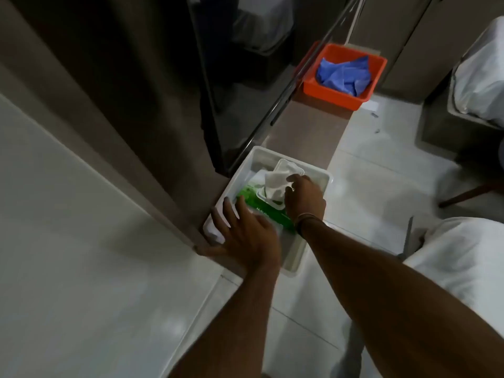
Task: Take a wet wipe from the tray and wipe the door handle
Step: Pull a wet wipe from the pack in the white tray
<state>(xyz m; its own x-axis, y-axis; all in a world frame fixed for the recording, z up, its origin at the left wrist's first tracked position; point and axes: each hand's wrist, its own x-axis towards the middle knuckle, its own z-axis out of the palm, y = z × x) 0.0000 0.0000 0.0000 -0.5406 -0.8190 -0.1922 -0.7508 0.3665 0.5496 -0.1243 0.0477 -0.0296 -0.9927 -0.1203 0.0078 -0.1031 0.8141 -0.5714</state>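
Left hand (246, 233) is pressing flat, fingers spread, on a green plastic wipe pack (261, 207) in a white plastic tray (293, 264); right hand (304, 199) is pinching a white wet wipe (274, 184).

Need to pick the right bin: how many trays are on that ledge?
2. A white tray sits at the near end of the ledge, holding the green wipe pack under both hands. An orange tray with blue cloth sits at the far end. None appears hidden.
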